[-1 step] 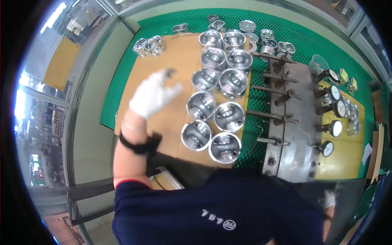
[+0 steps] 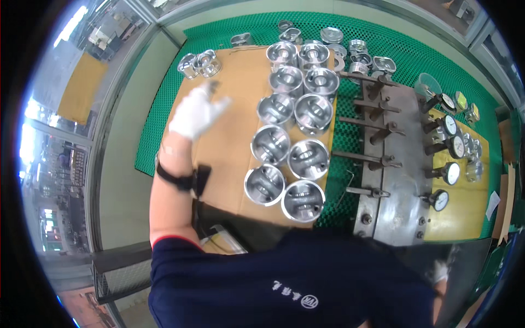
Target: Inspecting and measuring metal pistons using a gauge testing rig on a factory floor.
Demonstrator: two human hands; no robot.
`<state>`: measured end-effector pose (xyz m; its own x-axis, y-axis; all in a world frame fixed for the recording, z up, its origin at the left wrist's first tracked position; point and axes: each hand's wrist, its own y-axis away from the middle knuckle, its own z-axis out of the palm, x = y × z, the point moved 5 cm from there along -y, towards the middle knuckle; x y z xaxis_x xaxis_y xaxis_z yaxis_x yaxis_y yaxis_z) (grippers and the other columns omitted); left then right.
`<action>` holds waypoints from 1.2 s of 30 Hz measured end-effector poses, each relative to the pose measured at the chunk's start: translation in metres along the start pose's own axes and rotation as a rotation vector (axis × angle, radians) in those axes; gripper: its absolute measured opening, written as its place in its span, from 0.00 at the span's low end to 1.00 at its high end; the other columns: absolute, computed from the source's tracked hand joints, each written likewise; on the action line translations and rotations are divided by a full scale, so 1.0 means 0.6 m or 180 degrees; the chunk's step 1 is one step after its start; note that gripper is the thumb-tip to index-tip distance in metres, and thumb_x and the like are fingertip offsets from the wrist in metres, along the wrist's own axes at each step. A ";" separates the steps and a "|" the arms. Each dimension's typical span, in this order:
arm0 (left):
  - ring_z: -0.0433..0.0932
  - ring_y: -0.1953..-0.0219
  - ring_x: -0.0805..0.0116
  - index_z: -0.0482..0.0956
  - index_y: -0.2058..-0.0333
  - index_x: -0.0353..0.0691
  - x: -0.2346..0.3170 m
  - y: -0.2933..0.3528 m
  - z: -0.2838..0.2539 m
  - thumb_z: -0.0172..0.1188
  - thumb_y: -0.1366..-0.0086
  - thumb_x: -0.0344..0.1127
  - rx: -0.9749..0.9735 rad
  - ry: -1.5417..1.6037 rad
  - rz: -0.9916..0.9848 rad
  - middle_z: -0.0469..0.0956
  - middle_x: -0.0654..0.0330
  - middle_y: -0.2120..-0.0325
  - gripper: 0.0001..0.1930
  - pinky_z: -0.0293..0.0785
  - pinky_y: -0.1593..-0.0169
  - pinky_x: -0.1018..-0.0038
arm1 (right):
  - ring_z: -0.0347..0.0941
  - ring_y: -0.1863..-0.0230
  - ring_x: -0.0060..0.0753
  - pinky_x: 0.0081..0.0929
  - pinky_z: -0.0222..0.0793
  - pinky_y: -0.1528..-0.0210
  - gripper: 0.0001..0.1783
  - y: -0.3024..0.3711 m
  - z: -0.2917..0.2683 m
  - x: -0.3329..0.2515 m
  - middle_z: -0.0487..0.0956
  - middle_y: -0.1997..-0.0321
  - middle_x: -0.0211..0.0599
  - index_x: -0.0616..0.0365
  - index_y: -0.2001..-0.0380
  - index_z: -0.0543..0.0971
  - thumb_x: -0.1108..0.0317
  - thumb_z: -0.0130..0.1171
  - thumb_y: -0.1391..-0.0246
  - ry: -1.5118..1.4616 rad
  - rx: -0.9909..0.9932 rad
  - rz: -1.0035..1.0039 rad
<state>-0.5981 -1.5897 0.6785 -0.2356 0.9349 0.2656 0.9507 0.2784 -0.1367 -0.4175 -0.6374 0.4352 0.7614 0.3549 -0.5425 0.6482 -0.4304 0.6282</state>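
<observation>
My left hand (image 2: 192, 113), in a white glove, is over the brown cardboard sheet (image 2: 229, 136), its thumb spread away from its fingers. Nothing shows in its grasp; a small dark patch by the fingertips is too blurred to name. Just beyond those fingertips, two metal pistons (image 2: 206, 64) stand at the cardboard's far left corner. Right of the hand, two columns of larger pistons (image 2: 270, 144) rest on the cardboard, hollow ends mostly up. At the lower right, my right hand (image 2: 440, 271), also gloved, is partly hidden beside my body, and its fingers are too small and blurred to read.
A steel fixture (image 2: 402, 175) with clamp bars and several dial gauges (image 2: 450, 173) stands right of the cardboard. More pistons (image 2: 358, 57) sit on the green mat (image 2: 251, 27) at the back. A clear bowl (image 2: 426, 85) and a yellow board (image 2: 459, 210) lie farther right.
My left hand has moved slightly farther away and to the left, closer to the two pistons at the corner. The pistons show no move of their own.
</observation>
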 end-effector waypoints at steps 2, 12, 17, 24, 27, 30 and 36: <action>0.78 0.46 0.46 0.75 0.42 0.41 -0.177 -0.127 0.002 0.64 0.40 0.52 0.0435 -0.0304 -0.0553 0.79 0.44 0.49 0.31 0.74 0.43 0.61 | 0.72 0.67 0.35 0.34 0.75 0.65 0.29 0.018 -0.011 0.045 0.76 0.56 0.36 0.48 0.40 0.71 0.55 0.62 0.45 0.0721 -0.0096 -0.0129; 0.72 0.37 0.55 0.70 0.37 0.54 -0.414 -0.382 0.155 0.45 0.30 0.59 -0.0674 -0.1101 -0.1640 0.71 0.53 0.37 0.28 0.65 0.35 0.66 | 0.72 0.47 0.46 0.48 0.69 0.39 0.42 0.268 -0.137 0.310 0.74 0.47 0.39 0.51 0.39 0.69 0.53 0.72 0.57 0.2962 -0.0163 0.0320; 0.67 0.33 0.58 0.74 0.39 0.43 -0.432 -0.403 0.157 0.53 0.41 0.69 -0.1141 -0.0252 -0.1662 0.71 0.48 0.37 0.41 0.61 0.33 0.66 | 0.74 0.47 0.46 0.44 0.71 0.41 0.39 0.289 -0.092 0.237 0.77 0.48 0.41 0.52 0.43 0.72 0.51 0.73 0.58 0.2129 0.0084 0.0647; 0.70 0.36 0.70 0.73 0.40 0.54 -0.486 -0.408 0.178 0.47 0.29 0.58 -0.0962 -0.2355 -0.1139 0.74 0.64 0.39 0.25 0.46 0.27 0.74 | 0.76 0.45 0.47 0.39 0.74 0.44 0.34 0.186 -0.049 0.163 0.80 0.50 0.45 0.52 0.51 0.79 0.48 0.73 0.61 0.0766 0.0456 0.0765; 0.81 0.52 0.46 0.83 0.54 0.43 -0.498 -0.399 0.148 0.60 0.41 0.53 0.0063 -0.1498 -0.0769 0.82 0.46 0.55 0.23 0.78 0.49 0.63 | 0.76 0.57 0.46 0.43 0.78 0.58 0.27 0.124 -0.031 0.134 0.78 0.50 0.43 0.49 0.45 0.75 0.54 0.64 0.49 0.0766 0.0400 0.0731; 0.81 0.52 0.47 0.83 0.54 0.42 -0.363 -0.370 0.144 0.64 0.42 0.52 0.0143 -0.0779 -0.1479 0.82 0.47 0.55 0.23 0.77 0.47 0.62 | 0.75 0.70 0.42 0.46 0.80 0.72 0.23 0.140 -0.038 0.176 0.76 0.52 0.39 0.47 0.39 0.69 0.62 0.56 0.36 0.1097 0.0274 0.0486; 0.81 0.51 0.49 0.80 0.51 0.41 -0.331 -0.226 0.092 0.69 0.44 0.49 0.0474 -0.0927 -0.1008 0.83 0.48 0.54 0.26 0.77 0.48 0.63 | 0.73 0.44 0.55 0.45 0.75 0.45 0.28 0.113 0.044 0.003 0.77 0.46 0.51 0.56 0.46 0.75 0.58 0.66 0.50 -0.0035 0.0319 0.1069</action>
<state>-0.6915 -1.8009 0.5918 -0.5773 0.8156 0.0397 0.7883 0.5693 -0.2335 -0.3724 -0.6880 0.4621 0.9315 0.1710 -0.3210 0.3568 -0.6013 0.7149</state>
